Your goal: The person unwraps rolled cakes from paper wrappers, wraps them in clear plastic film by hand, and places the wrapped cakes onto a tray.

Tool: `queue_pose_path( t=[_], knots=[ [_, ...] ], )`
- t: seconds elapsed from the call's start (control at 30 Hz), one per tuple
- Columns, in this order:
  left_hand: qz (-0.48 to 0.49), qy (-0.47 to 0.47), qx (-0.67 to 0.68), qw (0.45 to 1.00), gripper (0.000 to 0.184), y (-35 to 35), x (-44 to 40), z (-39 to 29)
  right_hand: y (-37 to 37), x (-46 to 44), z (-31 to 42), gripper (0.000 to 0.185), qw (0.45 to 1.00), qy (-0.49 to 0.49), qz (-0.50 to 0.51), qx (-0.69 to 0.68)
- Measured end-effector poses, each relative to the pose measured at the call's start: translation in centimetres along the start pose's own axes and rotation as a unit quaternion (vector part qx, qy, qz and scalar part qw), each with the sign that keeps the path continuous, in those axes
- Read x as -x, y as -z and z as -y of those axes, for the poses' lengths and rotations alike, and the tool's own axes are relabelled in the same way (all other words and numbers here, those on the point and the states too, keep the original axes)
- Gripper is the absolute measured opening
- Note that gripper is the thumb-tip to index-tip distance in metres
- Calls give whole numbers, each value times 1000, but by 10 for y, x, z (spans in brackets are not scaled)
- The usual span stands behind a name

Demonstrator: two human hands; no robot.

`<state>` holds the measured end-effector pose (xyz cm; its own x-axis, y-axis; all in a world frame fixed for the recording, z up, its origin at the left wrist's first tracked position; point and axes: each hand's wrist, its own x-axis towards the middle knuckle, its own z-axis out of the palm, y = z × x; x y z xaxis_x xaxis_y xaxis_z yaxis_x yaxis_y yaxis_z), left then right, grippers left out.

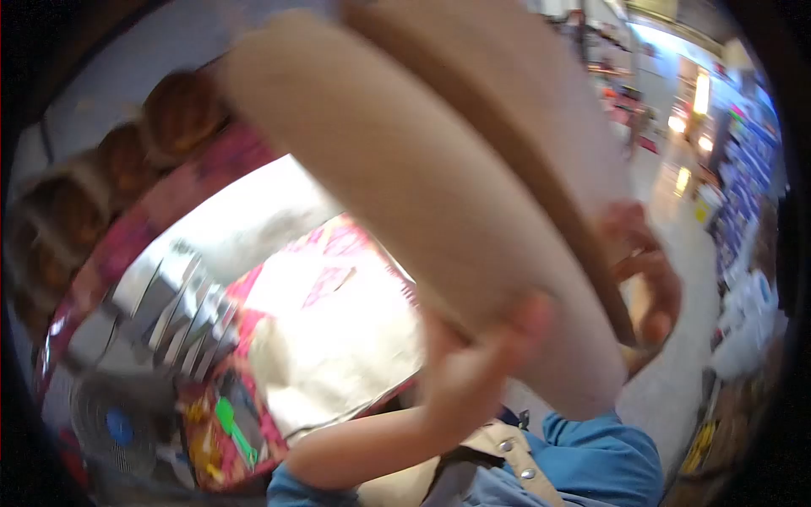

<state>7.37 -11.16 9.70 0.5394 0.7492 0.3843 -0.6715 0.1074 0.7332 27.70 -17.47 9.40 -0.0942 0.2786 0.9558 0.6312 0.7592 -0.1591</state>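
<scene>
A large tan piece (439, 177), smooth and blurred by motion, fills the upper middle, tilted from upper left to lower right. It looks like cardboard or a box, with a darker brown band along one side; its exact kind is unclear. My left hand (481, 355) grips its lower face, thumb pressed on the surface. On the far side, my right hand (649, 275) has its fingers curled at the edge beside the dark band. Beneath it lies a creased whitish sheet or bag (338, 338) on a pink patterned cloth (245, 291).
Several grey-white flat pieces (190, 317) stand in a row at left. A fan (118, 427) is at lower left, near a green-handled tool (235, 431) in a tray. Brown rounded items (182, 110) line the upper left. An aisle floor (667, 220) with blue-packed goods (743, 182) runs at right.
</scene>
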Motion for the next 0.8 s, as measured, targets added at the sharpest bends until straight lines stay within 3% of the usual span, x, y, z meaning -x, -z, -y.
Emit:
queue_pose_path(
  t=[0.03, 0.1, 0.13, 0.2, 0.27, 0.33, 0.47, 0.53, 0.67, 0.73, 0.77, 0.8],
  knots=[
    [15, 46, 18, 999, 61, 6, 10, 16, -18, 10, 3, 67, 979, -92, -178, -25],
    [33, 40, 5, 999, 72, 13, 19, 41, -7, 15, -4, 63, 962, -229, -146, 21],
    [13, 32, 8, 999, 73, 18, 24, 53, -13, 14, -7, 63, 963, -235, -134, 0],
    [-11, 21, 10, 1000, 73, 42, 27, 60, -25, 11, -14, 53, 895, -426, -116, -69],
    [-77, 149, 101, 981, 70, 71, 25, 65, -29, 27, -41, 50, 899, -425, -78, -75],
    [-133, 134, 134, 973, 69, 111, 22, 73, -57, 38, -60, 47, 902, -428, -34, -41],
    [-256, 132, -22, 957, 61, 212, 17, 69, -155, 59, -87, 44, 892, -445, 65, -52],
    [-266, 87, -85, 956, 55, 263, 17, 67, -203, 78, -101, 42, 886, -447, 99, -73],
    [-301, 104, -143, 937, 64, 331, 24, 63, -277, 135, -141, 42, 860, -467, 120, -170],
    [-341, 112, -298, 884, 64, 353, 30, 70, -295, 157, -149, 44, 847, -481, 187, -125],
    [-341, 110, -300, 884, 64, 360, 33, 74, -297, 158, -146, 44, 848, -480, 186, -126],
    [-318, 46, -565, 760, 63, 365, 37, 80, -296, 158, -143, 46, 830, -506, 222, -82]
  ],
)
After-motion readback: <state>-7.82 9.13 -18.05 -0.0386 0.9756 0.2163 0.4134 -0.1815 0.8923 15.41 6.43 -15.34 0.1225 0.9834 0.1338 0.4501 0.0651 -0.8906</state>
